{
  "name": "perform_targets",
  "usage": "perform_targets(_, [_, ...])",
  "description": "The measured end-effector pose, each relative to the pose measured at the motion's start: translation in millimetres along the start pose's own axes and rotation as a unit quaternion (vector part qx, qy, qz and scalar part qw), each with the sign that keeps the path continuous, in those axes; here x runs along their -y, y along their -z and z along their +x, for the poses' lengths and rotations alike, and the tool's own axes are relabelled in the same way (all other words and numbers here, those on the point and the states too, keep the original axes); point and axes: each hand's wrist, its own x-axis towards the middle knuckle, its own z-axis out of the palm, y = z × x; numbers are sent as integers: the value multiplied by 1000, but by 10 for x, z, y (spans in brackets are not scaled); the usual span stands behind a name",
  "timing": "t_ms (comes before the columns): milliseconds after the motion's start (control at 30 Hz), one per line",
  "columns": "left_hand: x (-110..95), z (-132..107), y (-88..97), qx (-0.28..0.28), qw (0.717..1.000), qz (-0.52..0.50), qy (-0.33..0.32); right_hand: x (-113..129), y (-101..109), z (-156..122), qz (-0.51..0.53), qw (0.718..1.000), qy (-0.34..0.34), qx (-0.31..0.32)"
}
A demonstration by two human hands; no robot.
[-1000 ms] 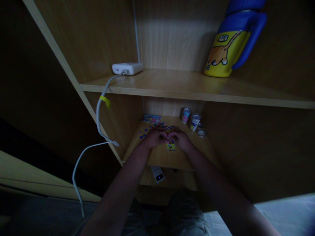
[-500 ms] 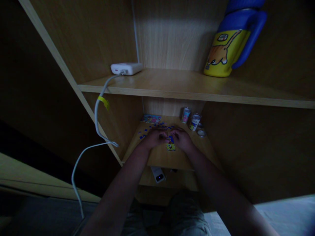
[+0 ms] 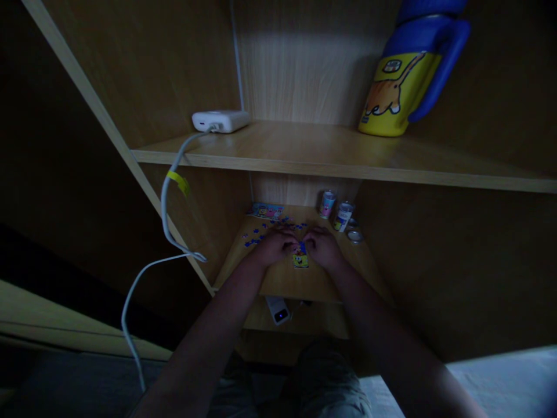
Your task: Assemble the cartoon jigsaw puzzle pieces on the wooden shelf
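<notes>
Both my hands rest on the lower wooden shelf (image 3: 278,278) over a small jigsaw. My left hand (image 3: 275,245) and my right hand (image 3: 322,246) sit side by side with fingers curled inward, fingertips meeting over the joined yellow and blue puzzle patch (image 3: 300,258). What the fingertips pinch is too small and dark to make out. Loose blue puzzle pieces (image 3: 261,233) lie scattered behind and to the left of my left hand. A printed picture card (image 3: 265,210) lies at the shelf's back left.
Two small printed tins (image 3: 335,210) and a round lid (image 3: 355,235) stand at the back right. On the upper shelf (image 3: 304,154) sit a white charger (image 3: 220,121) with a dangling cable (image 3: 167,209) and a yellow and blue bottle (image 3: 407,72). A device with a lit indicator (image 3: 278,309) lies below.
My hands have parted slightly, so more of the joined puzzle patch shows between them. The view has shifted a little.
</notes>
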Motion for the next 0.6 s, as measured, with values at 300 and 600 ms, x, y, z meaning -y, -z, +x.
perform_targets(300, [-23, 21, -28, 17, 999, 32, -14, 13, 15, 0, 10, 1000, 5, 6])
perform_targets(600, [-115, 47, -23, 19, 998, 56, -13, -7, -4, -4, 17, 1000, 6, -4])
